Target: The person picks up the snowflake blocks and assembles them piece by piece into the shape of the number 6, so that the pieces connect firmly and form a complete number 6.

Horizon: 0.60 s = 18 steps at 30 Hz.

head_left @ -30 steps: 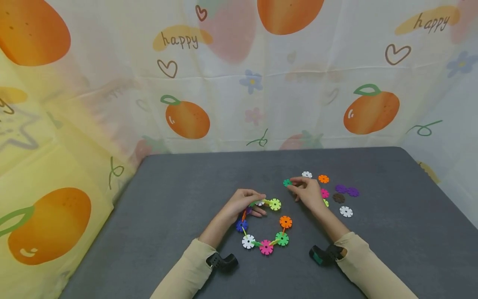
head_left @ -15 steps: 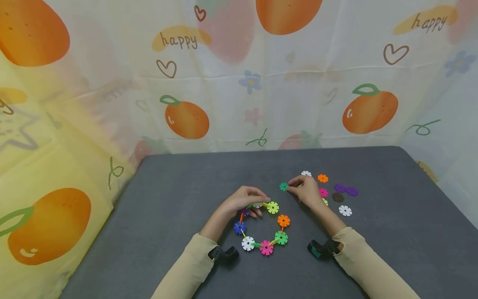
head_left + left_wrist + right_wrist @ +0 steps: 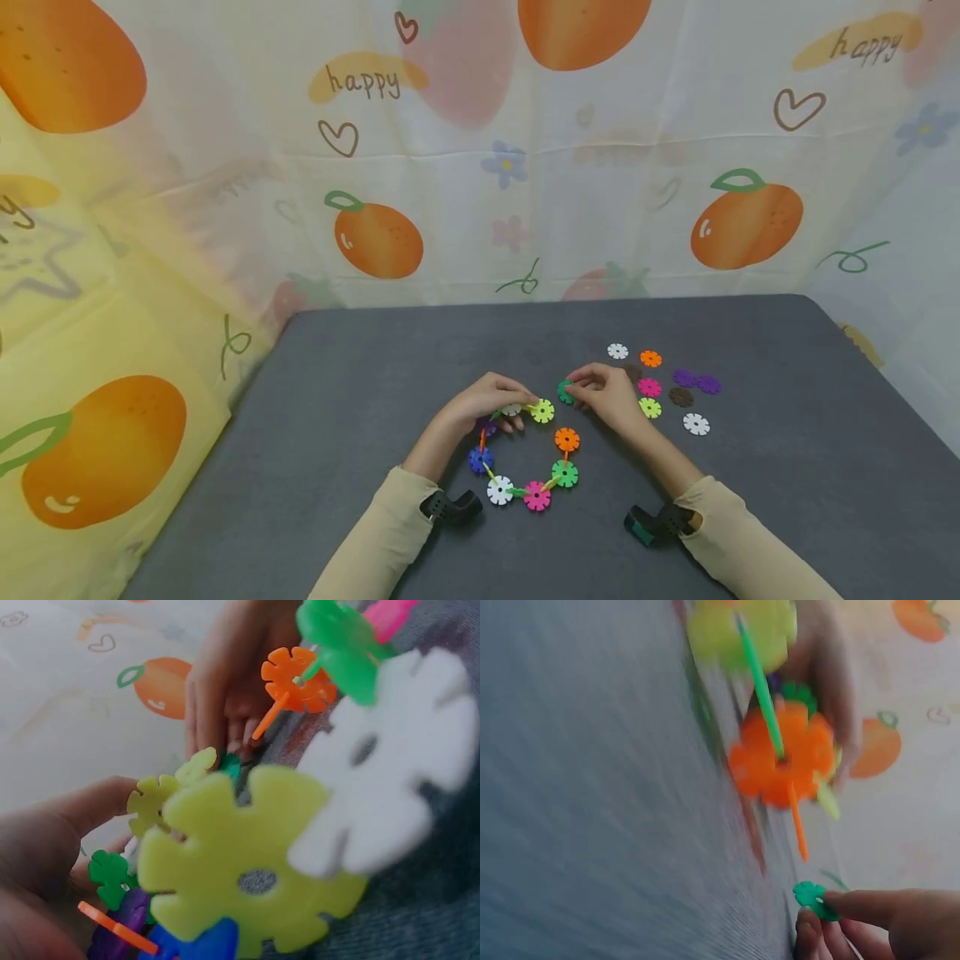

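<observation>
A ring-shaped chain of notched plastic snowflake discs, linked edge to edge, lies in front of me, with a gap at its upper right. Its pink disc [image 3: 537, 496] is nearest me. At the gap are a yellow disc [image 3: 542, 411] above and an orange disc [image 3: 567, 439] below. My left hand [image 3: 483, 404] grips the upper part of the chain beside the yellow disc, partly hiding a white and a purple disc. Between thumb and fingers, my right hand [image 3: 609, 398] pinches a loose green snowflake disc [image 3: 808, 894], just up and right of the yellow disc.
Loose discs lie at the right behind my right hand, among them a white [image 3: 696, 424], an orange [image 3: 650, 358], a pink [image 3: 649, 387] and a purple pair [image 3: 696, 382]. The grey table [image 3: 360, 358] ends at a printed curtain [image 3: 465, 208].
My right hand has brought the green disc down and left, close to the chain's yellow end, uncovering loose yellow and brown discs. My left hand, still gripping the chain, has shifted its yellow end slightly left.
</observation>
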Tool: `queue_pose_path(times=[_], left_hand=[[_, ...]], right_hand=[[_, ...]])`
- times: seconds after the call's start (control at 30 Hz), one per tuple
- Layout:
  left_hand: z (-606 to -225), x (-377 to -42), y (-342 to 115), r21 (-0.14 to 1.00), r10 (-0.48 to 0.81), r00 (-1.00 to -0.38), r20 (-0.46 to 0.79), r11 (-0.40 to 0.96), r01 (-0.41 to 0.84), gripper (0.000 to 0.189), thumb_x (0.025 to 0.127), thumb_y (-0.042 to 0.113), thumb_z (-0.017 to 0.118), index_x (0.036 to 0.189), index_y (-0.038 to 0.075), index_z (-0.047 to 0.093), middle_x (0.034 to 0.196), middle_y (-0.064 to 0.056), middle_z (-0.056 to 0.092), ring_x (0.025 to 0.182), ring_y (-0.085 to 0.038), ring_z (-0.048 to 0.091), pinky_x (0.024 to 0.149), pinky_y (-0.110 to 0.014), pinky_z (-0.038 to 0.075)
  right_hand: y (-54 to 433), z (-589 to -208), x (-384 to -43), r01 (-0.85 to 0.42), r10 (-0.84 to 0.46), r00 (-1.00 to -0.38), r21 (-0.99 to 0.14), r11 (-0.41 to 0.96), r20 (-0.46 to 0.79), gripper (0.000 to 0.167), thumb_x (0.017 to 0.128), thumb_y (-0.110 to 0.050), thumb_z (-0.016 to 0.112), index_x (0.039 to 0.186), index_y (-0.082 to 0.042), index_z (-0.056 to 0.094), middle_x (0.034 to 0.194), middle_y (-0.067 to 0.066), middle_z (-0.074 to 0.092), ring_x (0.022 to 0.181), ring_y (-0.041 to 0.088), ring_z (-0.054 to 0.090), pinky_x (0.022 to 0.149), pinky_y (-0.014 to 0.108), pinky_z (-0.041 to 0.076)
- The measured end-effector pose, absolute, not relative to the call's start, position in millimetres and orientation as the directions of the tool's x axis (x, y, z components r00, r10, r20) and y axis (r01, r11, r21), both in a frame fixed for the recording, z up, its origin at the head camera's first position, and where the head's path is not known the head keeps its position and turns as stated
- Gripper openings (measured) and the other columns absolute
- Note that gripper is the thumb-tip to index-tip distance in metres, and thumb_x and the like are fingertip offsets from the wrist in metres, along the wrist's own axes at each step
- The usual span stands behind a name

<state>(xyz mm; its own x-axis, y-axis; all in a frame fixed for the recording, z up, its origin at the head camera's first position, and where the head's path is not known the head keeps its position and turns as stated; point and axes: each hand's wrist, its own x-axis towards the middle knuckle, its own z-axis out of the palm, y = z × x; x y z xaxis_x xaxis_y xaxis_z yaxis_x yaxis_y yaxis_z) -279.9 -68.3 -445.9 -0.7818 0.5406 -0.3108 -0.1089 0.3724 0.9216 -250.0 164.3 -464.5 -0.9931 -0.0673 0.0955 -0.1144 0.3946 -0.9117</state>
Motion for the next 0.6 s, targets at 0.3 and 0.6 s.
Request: queue_pose_path(times=[0.3, 0.6], left_hand=[[-450.3, -283.8, -70.8, 0.912, 0.468, -0.788, -0.399, 0.295, -0.286, 0.03, 0.096, 0.022, 0.061, 0.118, 0.002, 0.069, 0.109, -0.012, 0.071, 0.062, -0.01, 0.069, 0.059, -0.024, 0.059], [-454.3, -286.0, -72.1, 0.915, 0.488, -0.776, -0.4, 0.261, -0.308, 0.033, 0.099, 0.022, 0.056, 0.121, 0.0, 0.066, 0.12, -0.015, 0.066, 0.067, -0.013, 0.071, 0.063, -0.028, 0.061]], right_hand=[[168.4, -464.9, -226.8, -0.074, -0.256, -0.967, -0.946, 0.315, -0.01, 0.03, 0.089, -0.015, 0.071, 0.113, 0.003, 0.068, 0.091, 0.018, 0.072, 0.067, 0.012, 0.065, 0.064, 0.027, 0.056], [172.6, -458.1, -223.4, -0.19, -0.426, -0.905, -0.908, 0.374, 0.014, 0.017, 0.087, -0.013, 0.071, 0.097, 0.0, 0.07, 0.085, 0.013, 0.072, 0.07, 0.008, 0.064, 0.064, 0.023, 0.054]])
